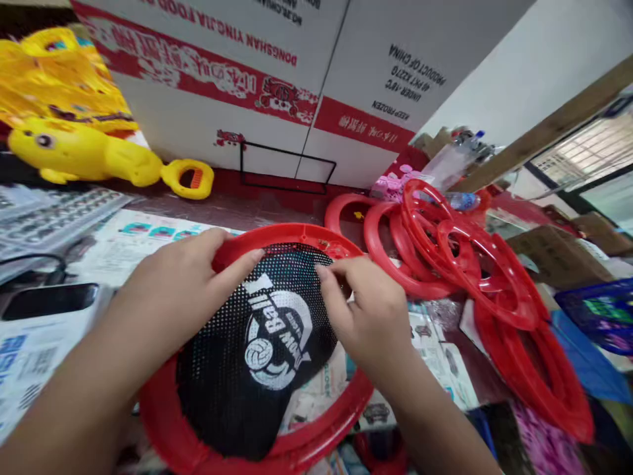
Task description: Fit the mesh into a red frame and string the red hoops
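A red plastic ring (pixel 329 432) lies tilted before me, with a black mesh sheet (pixel 208 389) printed in white across most of its opening. On the lower right the mesh falls short of the rim, leaving a gap. My left hand (pixel 185 274) grips the ring's upper left rim, fingers over the edge and thumb on the mesh. My right hand (pixel 368 300) pinches the mesh's upper right edge between thumb and forefinger, close to the inner rim; the fingertips partly hide the pinched bit.
Several red rings (pixel 519 290) are piled on the right. White cartons (pixel 198 66) stand behind, with a black wire frame (pixel 289 168) against them. A yellow toy (pixel 84 152) lies at the upper left, above a device with a dark screen (pixel 49 301). Printed sheets (pixel 116 247) cover part of the table.
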Tool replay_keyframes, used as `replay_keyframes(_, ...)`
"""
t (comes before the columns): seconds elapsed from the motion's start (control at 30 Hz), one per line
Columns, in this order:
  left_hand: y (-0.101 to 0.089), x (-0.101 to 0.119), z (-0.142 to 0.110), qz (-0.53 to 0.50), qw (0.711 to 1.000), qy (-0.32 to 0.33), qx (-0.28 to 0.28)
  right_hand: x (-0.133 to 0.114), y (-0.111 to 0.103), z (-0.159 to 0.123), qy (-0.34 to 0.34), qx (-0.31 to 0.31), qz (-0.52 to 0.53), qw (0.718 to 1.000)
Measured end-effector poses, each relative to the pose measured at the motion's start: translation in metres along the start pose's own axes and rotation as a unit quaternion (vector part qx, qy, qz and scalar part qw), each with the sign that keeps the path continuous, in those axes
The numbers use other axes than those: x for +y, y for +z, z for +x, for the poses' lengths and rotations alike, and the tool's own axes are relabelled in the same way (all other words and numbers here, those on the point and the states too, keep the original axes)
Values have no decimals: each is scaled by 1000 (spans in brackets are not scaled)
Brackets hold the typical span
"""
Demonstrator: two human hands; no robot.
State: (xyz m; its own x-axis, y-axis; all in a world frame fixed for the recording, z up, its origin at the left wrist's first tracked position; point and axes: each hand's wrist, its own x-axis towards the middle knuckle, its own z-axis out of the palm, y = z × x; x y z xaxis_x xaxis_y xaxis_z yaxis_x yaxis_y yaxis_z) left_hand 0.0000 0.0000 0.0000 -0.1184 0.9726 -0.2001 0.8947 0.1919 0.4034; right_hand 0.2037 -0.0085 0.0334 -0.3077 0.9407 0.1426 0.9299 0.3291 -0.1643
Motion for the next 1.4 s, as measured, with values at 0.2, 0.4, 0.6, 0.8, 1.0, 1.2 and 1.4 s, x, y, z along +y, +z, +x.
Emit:
replay_keyframes(0.2, 6, 6, 9, 32, 999, -19, -13, 12, 29, 15, 63, -188, -27, 980)
replay_keyframes(0.4, 19, -10, 15, 84, 991, -2, -101, 21, 64, 30, 36, -205, -1, 978)
replay_keyframes(0.6, 39, -7, 25, 65, 988, 52, -127, 22, 75, 32, 6, -184, 41, 982)
replay_keyframes(0.8, 60, 5, 43, -70, 991, 84, -73, 20, 72, 36, -5, -172, 136, 976)
replay_keyframes(1.0, 71, 3, 42, -204, 973, 73, -77, 29, 76, 45, 46, -217, 280, 934)
replay_keyframes(1.2, 71, -2, 42, -243, 959, 88, -114, 37, 75, 53, 15, -277, 357, 892)
replay_keyframes(1.4, 71, -4, 47, -239, 959, 104, -114, 37, 76, 60, 26, -194, 303, 933)
